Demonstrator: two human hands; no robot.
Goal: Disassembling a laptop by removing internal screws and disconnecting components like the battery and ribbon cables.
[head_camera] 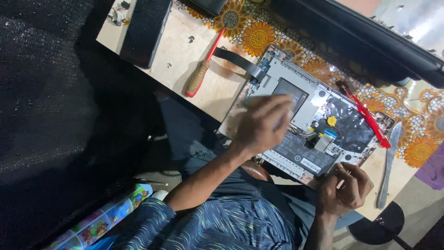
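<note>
An opened laptop base lies on the wooden table, its battery and circuit board bared. My left hand is blurred over the near left part of the base, fingers spread on the grey plate; a pale smear shows beneath it, and I cannot tell whether it holds anything. My right hand pinches the base's near edge by the battery, fingers curled. A black flat cable sticks out from the base's far left corner.
A screwdriver with a red shaft and brown handle lies left of the base. A red tool rests across the board, a metal blade beside it. There is also a black slab, a flowered cover and a dark panel.
</note>
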